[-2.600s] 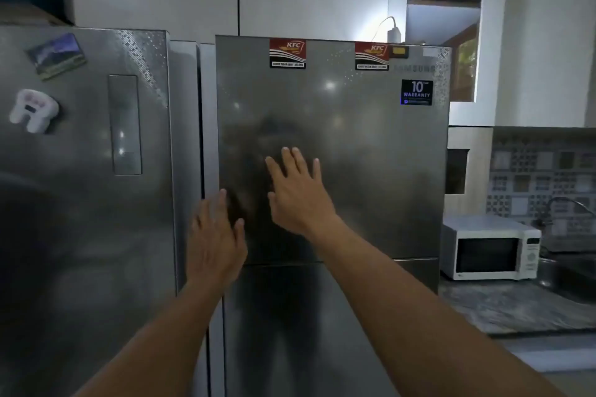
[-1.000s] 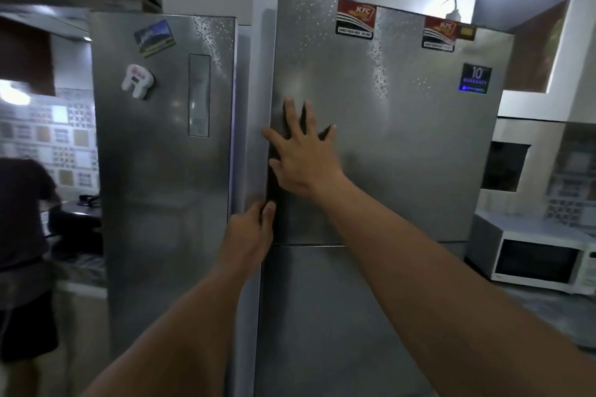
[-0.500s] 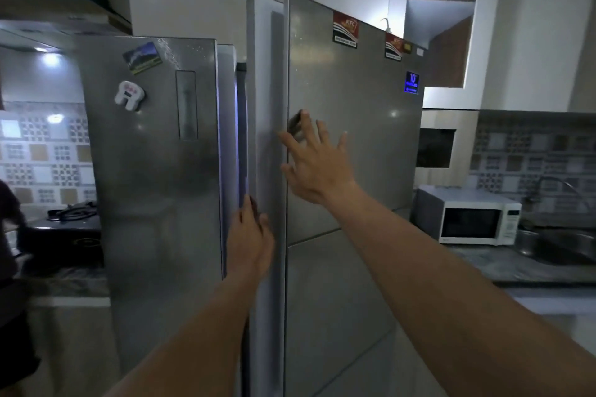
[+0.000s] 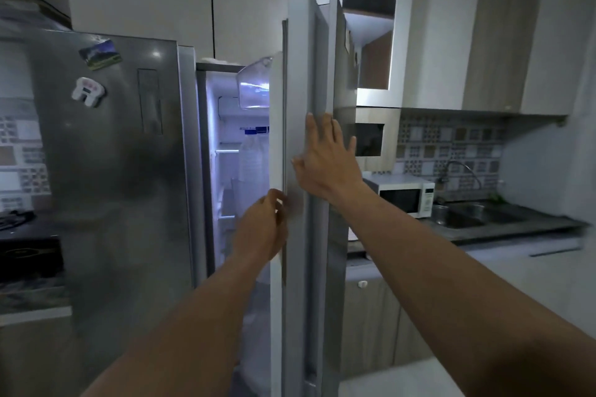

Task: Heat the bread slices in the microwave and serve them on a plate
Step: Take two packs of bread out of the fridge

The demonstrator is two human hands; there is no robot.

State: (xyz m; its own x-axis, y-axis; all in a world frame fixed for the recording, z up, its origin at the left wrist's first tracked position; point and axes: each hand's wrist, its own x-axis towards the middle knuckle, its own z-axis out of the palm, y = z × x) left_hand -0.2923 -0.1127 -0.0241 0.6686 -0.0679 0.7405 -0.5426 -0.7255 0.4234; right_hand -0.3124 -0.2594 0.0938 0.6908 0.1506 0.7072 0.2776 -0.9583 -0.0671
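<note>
Open fridge door: lit fridge interior to its left, closed door further left. Microwave on bench to its right; sink right of microwave.

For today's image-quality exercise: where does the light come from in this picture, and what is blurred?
Head view: the dim kitchen is lit mainly by the open grey fridge's bluish interior; the left hand at the door edge is motion-blurred, the right hand sharper; straight cabinet edges bow near the frame's margins.

Head view, close, facing open fridge door edge-on.
</note>
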